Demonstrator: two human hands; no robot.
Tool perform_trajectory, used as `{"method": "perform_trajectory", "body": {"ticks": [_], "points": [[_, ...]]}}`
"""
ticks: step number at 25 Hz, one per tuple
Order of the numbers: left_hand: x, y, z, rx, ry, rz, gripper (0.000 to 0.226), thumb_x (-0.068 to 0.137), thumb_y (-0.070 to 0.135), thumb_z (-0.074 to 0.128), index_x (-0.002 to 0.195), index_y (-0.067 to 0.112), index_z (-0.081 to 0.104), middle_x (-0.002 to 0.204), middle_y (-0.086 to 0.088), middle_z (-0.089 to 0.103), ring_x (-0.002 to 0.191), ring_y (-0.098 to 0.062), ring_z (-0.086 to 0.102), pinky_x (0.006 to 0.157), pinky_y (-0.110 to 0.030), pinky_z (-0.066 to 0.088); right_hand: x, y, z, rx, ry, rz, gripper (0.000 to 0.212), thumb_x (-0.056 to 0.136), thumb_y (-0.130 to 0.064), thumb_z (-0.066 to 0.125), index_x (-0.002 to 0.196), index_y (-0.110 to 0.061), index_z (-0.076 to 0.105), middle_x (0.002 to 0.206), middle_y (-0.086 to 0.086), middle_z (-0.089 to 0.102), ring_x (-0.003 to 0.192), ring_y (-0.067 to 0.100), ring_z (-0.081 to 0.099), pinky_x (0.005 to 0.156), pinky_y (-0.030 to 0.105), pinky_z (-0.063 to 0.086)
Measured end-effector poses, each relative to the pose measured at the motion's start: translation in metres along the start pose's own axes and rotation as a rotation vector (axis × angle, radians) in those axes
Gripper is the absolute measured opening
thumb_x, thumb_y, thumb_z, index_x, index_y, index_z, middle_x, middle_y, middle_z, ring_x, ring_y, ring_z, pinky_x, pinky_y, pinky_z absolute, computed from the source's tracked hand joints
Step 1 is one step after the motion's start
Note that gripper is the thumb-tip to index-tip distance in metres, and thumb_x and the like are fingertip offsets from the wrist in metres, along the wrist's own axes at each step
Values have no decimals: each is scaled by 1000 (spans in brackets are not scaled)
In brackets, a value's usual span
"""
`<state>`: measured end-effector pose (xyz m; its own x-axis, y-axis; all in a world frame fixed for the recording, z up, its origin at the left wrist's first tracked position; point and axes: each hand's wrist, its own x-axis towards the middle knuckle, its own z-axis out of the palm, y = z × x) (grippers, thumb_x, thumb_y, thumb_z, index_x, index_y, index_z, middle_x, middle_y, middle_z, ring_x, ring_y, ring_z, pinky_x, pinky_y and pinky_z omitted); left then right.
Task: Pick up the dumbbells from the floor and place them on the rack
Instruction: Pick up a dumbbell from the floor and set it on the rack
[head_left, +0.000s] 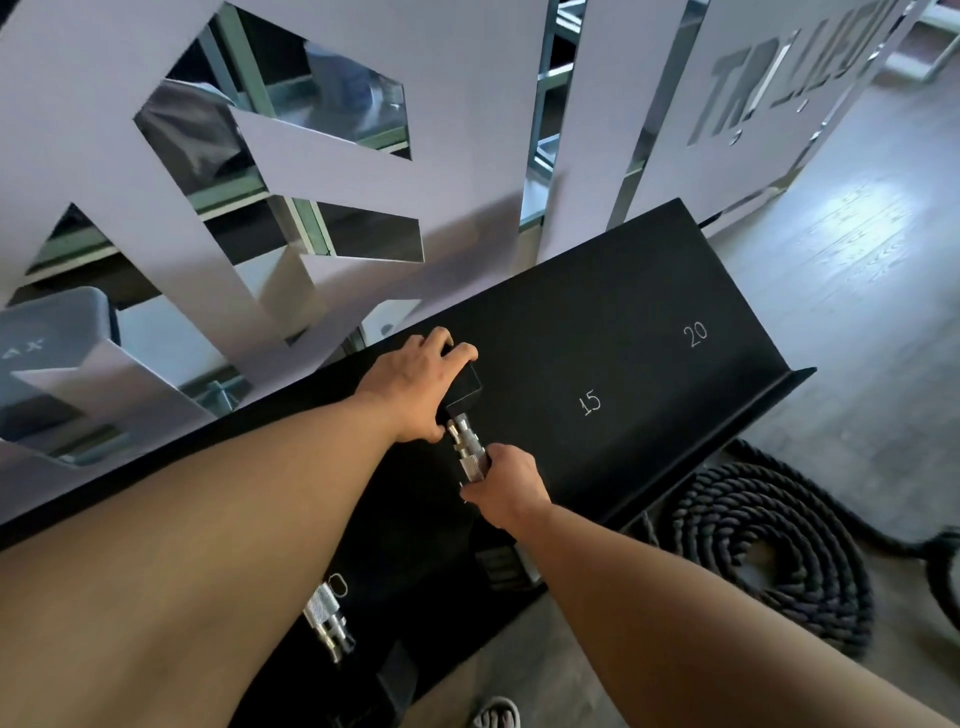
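Dumbbell (464, 415) on black rack (649, 322), left hand (415, 387) gripping its head, right hand (506, 486) closed around handle

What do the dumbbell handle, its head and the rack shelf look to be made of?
Dumbbell handle: bare metal, likely steel, bright silvery with a knurled crosshatch grip. Dumbbell head under the left hand: black, smooth, faint sheen, perhaps rubber or urethane coating; unclear. Rack shelf: thin sheet metal, matte black, probably painted or powder-coated, with a folded front lip and white printed numbers.
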<state>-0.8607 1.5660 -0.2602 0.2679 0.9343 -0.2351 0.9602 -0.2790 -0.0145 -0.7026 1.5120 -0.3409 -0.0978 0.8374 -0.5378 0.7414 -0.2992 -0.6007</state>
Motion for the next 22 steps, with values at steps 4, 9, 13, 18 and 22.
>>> {"method": "perform_trajectory", "body": {"ticks": [4,9,13,18,22], "points": [[13,-3,5,-21,3,-7,102,66,39,94,145,33,30,142,-6,37,121,-27,51,82,-39,58,11,1,-6,-27,-7,-17,27,81,-12,80,79,-20,54,84,0,59,62,12,57,49,23,42],[45,9,5,-27,17,41,101,67,39,93,146,32,30,141,-7,36,121,-27,51,83,-38,57,32,14,-24,-24,45,15,26,79,-13,78,77,-19,54,82,1,59,61,15,57,48,25,42],[76,23,3,-20,24,56,102,68,39,93,147,32,29,141,-8,36,120,-27,50,82,-36,55,50,24,-45,-21,62,27,29,78,-13,78,74,-21,51,79,-2,56,59,12,56,47,24,40],[112,40,0,-18,28,71,103,66,41,93,147,31,30,141,-8,35,119,-28,49,84,-40,54,74,39,-74,-41,95,29,29,77,-13,79,73,-21,51,78,-2,56,61,12,56,50,25,41],[142,57,2,-20,29,77,105,65,39,94,148,29,30,142,-10,36,120,-30,50,86,-43,55,92,55,-96,-76,107,25,24,78,-15,79,79,-21,56,83,-2,59,65,10,57,51,23,40]]}}
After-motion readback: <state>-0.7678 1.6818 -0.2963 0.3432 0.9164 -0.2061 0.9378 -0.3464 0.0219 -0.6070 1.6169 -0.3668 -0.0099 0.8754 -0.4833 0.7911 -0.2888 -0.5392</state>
